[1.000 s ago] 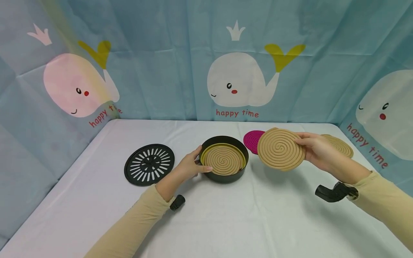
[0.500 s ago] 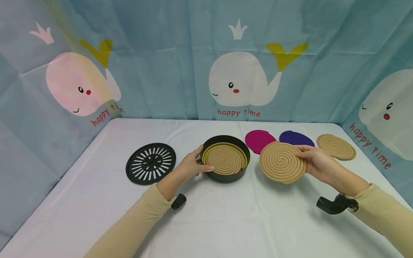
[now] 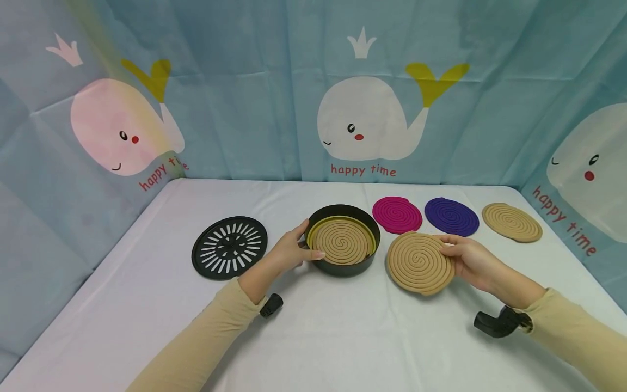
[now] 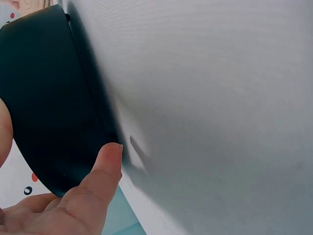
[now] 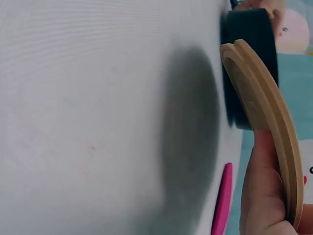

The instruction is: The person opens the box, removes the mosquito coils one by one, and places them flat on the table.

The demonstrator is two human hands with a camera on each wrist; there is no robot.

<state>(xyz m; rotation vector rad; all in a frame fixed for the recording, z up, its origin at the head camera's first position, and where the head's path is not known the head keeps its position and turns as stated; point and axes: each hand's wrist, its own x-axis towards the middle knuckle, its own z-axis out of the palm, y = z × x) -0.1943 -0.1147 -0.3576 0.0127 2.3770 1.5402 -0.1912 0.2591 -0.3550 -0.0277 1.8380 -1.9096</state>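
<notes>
My left hand (image 3: 286,253) grips the left side of a round black mosquito coil box (image 3: 345,270) with a yellow inner rim. In the left wrist view, fingers (image 4: 100,183) curve against its dark side wall. A tan mosquito coil (image 3: 340,243) lies flat inside the box. To the right of it, my right hand (image 3: 472,261) pinches another tan mosquito coil (image 3: 420,263) by its right edge. The right wrist view shows this held coil (image 5: 274,112) edge-on, raised above the cloth, with two layers visible and its shadow below.
A black slotted lid (image 3: 229,248) lies left of the box. Behind the held coil lie a magenta coil (image 3: 397,215), a purple coil (image 3: 452,216) and a tan coil (image 3: 512,222). All rest on a white tablecloth (image 3: 343,337) before a blue whale-print curtain (image 3: 254,125).
My right hand has brought the held mosquito coil down and nearer to me, uncovering the magenta and purple coils behind. My left hand keeps its grip on the box.
</notes>
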